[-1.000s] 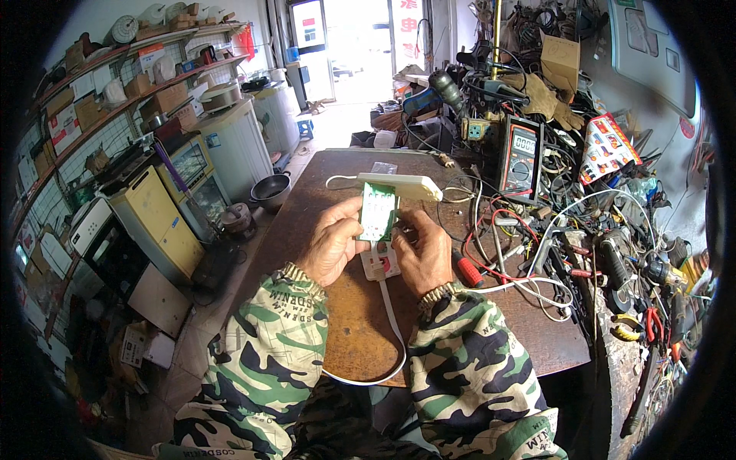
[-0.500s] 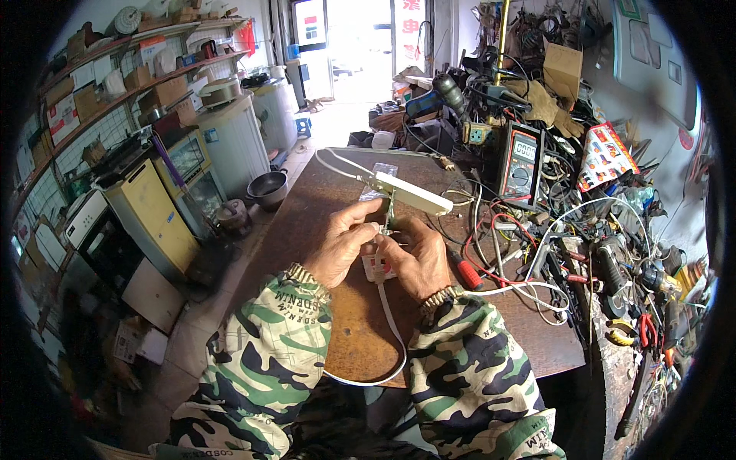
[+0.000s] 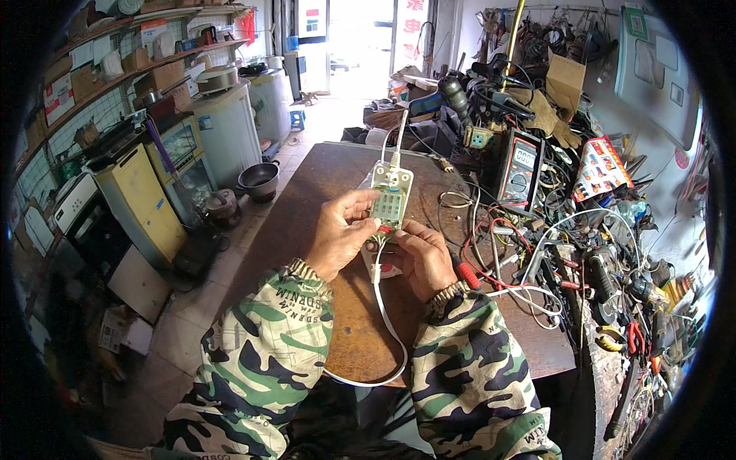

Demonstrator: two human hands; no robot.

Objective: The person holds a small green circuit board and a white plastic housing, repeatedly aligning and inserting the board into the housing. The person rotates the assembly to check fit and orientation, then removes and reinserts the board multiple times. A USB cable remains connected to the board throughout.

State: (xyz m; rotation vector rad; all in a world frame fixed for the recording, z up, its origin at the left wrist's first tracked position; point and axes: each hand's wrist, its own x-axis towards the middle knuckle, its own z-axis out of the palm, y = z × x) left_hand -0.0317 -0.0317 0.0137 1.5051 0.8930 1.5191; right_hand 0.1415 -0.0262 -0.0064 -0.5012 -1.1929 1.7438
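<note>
Over the wooden table, a small green circuit board (image 3: 389,207) shows inside an opened white plastic housing (image 3: 399,177). My left hand (image 3: 335,236) pinches the board's left and near edge between thumb and fingers. With fingertips bent together, my right hand (image 3: 426,254) grips its near right corner, where thin wires and something red sit. A white cable (image 3: 392,326) runs from this near end toward me and curves left. Another white cord (image 3: 401,138) leaves the housing's far end. Beneath the hands lies a white and red piece, mostly hidden.
The brown table (image 3: 303,201) carries a multimeter (image 3: 519,170) with red and black leads; a red probe handle (image 3: 466,274) lies beside my right hand. Tangled cables, pliers (image 3: 635,337) and tools crowd the right. A dark pot (image 3: 259,181) stands on the floor at left.
The housing has been turned from lying crosswise, edge-on, to pointing away from me, so its open inside and the board now show. Both hands have stayed near the same place.
</note>
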